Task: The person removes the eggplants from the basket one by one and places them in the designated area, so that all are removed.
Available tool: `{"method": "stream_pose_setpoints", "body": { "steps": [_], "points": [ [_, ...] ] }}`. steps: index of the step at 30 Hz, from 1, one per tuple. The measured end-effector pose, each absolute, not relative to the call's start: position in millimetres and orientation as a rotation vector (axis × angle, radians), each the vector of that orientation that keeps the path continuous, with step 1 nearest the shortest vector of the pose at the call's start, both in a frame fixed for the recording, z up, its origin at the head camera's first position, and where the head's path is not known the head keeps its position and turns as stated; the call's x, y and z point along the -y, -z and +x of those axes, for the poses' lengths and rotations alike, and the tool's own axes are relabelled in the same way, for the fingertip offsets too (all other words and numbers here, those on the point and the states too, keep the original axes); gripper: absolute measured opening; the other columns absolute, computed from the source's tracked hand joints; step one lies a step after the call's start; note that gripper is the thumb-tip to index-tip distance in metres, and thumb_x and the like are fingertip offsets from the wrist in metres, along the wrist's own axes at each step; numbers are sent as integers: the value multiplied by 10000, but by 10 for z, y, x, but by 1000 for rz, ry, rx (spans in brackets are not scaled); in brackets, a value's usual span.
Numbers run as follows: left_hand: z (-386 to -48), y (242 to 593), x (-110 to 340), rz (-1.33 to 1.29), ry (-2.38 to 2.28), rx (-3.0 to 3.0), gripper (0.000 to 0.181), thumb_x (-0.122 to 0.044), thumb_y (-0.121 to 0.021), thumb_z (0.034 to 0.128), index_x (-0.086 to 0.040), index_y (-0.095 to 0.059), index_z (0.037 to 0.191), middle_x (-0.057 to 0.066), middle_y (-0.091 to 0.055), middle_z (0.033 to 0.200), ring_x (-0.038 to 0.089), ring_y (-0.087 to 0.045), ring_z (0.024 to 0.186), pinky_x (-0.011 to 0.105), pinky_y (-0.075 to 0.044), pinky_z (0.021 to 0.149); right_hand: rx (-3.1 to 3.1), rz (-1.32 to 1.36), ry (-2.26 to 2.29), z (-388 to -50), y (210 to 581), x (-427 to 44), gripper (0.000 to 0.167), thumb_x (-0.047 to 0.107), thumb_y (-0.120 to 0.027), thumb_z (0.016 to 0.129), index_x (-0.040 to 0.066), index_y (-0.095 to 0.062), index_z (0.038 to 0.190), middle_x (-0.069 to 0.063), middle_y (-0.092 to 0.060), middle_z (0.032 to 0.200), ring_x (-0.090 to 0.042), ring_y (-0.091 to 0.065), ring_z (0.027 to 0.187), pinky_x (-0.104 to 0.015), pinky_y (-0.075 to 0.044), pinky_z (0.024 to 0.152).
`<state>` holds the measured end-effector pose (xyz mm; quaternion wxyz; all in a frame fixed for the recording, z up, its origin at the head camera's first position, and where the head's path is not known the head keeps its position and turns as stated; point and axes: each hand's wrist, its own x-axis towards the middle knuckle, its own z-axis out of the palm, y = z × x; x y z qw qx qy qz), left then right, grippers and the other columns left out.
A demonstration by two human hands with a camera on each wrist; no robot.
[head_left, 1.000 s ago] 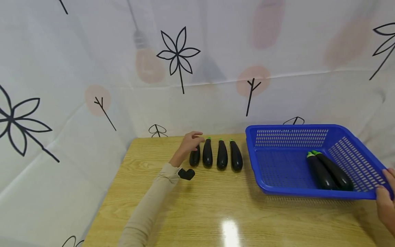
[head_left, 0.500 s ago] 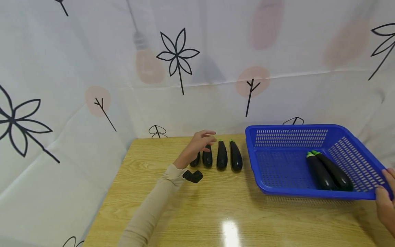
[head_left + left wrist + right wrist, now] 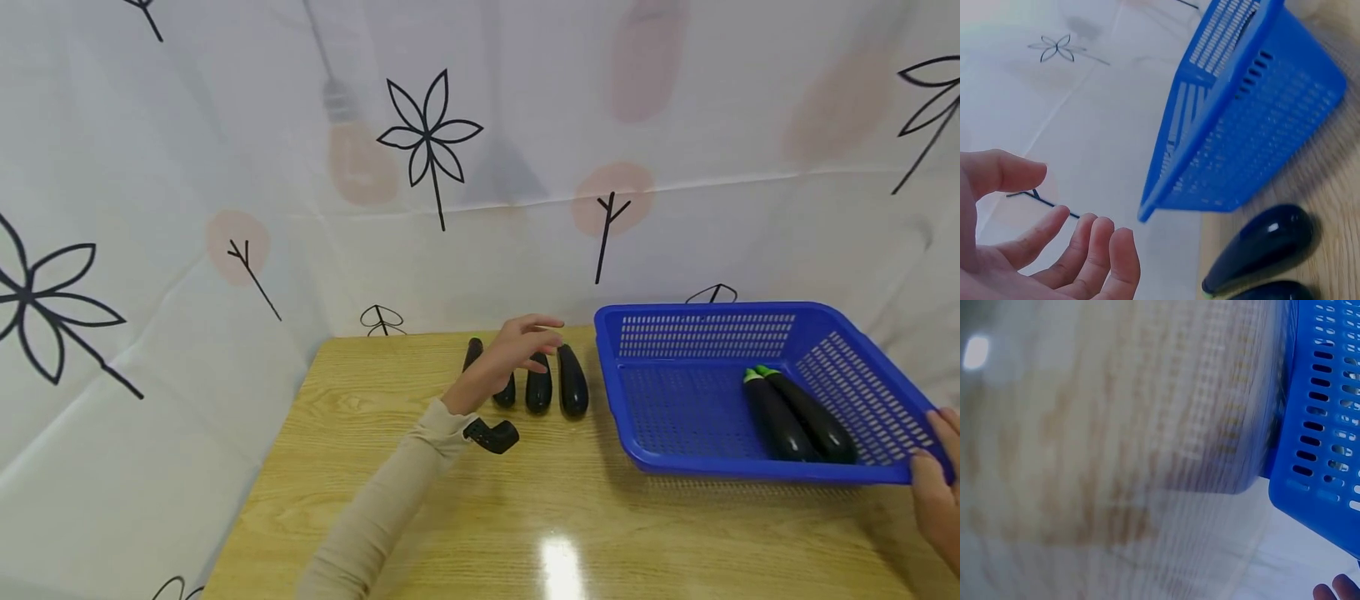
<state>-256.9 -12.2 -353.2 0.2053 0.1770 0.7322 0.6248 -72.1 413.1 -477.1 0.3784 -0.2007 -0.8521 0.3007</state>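
My left hand point(image 3: 510, 358) hovers over a row of several dark eggplants, fingers spread and slightly bent, holding nothing. It partly hides the leftmost eggplant point(image 3: 473, 352) and the two middle ones; the rightmost eggplant point(image 3: 573, 383) lies in plain sight. In the left wrist view the thumb and fingers stand apart, with an eggplant point(image 3: 1263, 244) below right. At the right edge my right hand point(image 3: 937, 492) grips the near right corner of a blue plastic basket point(image 3: 720, 468). Two eggplants with green stems, a nearer one point(image 3: 776, 425) and another point(image 3: 821, 421), lie side by side inside it.
The wooden table point(image 3: 600, 517) bears the row and the basket, which stands right of the row and looks tilted. A white patterned cloth point(image 3: 525, 250) hangs behind the table and along its left side. A black wrist device point(image 3: 492, 436) sits at my left cuff.
My left hand has moved rightward along the row, from above the leftmost eggplant to above the middle ones. The right hand, basket and eggplants have stayed put.
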Motion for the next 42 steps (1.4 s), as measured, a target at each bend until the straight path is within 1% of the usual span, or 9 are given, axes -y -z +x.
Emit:
{"method": "stream_pose_setpoints", "body": {
  "steps": [5,13,19,22,27,30,32,34,42],
  "points": [
    [-2486,3472,-44,506,-1746,-2004,334,-181,-602,925,-126,-602,1254,48,-618,1140,160,-602,933,427,-533,789,2186,-485,-763,-745,4806,-4158,513,41,-344,904,-31,-389,1410,-158,-310,1501,-315,-235,1395,-441,-132,1139],
    [-2429,3422,-327,582,-1727,-1959,315,-194,-611,921,-139,-617,1232,6,-638,1097,208,-610,1001,352,-542,729,2132,-339,-668,-777,5016,-4363,524,107,-356,923,69,-381,1445,-78,-296,1523,-247,-242,1393,-342,-132,1137],
    [-2386,3403,-511,586,-1745,-1904,297,-165,-609,923,-113,-630,1215,4,-644,1053,165,-615,939,448,-529,790,2113,-292,-698,-745,4962,-4312,519,103,-351,920,16,-381,1431,-183,-290,1502,-329,-239,1383,-434,-134,1137],
    [-2367,3398,-594,568,-1755,-1867,297,-144,-605,925,-92,-629,1216,-4,-645,1025,139,-613,885,419,-542,769,2078,-262,-700,-731,4958,-4279,506,125,-356,928,26,-399,1423,-169,-309,1497,-294,-251,1382,-390,-145,1136],
    [-2359,3405,-722,540,-1739,-1859,303,-143,-622,907,-92,-634,1204,-52,-642,983,100,-613,833,354,-554,713,2147,-414,-757,-772,4974,-4289,547,73,-332,909,64,-352,1455,-65,-266,1537,-196,-203,1408,-321,-108,1139],
    [-2376,3414,-809,530,-1730,-1849,287,-140,-631,899,-113,-646,1184,-63,-644,977,114,-623,851,368,-557,707,2242,-533,-762,-805,4987,-4354,594,32,-309,880,69,-312,1473,-53,-223,1552,-239,-165,1423,-404,-86,1147],
    [-2384,3418,-866,524,-1724,-1845,277,-138,-630,898,-124,-652,1173,-62,-650,974,115,-626,855,365,-559,691,2234,-513,-771,-814,4998,-4369,599,41,-306,873,77,-320,1471,-27,-239,1546,-210,-164,1422,-365,-78,1148],
    [-2387,3425,-928,510,-1718,-1847,266,-138,-634,895,-134,-658,1160,-62,-654,964,115,-627,852,358,-559,675,2265,-554,-764,-791,4927,-4316,600,37,-307,875,66,-305,1475,-50,-227,1549,-258,-160,1424,-414,-80,1147],
    [-2358,3411,-1183,479,-1723,-1837,267,-134,-642,888,-134,-666,1154,-69,-655,937,96,-622,809,342,-558,647,2265,-608,-741,-727,4715,-4149,586,40,-281,889,44,-286,1475,-83,-220,1548,-309,-176,1415,-463,-103,1138]
  ]
}}
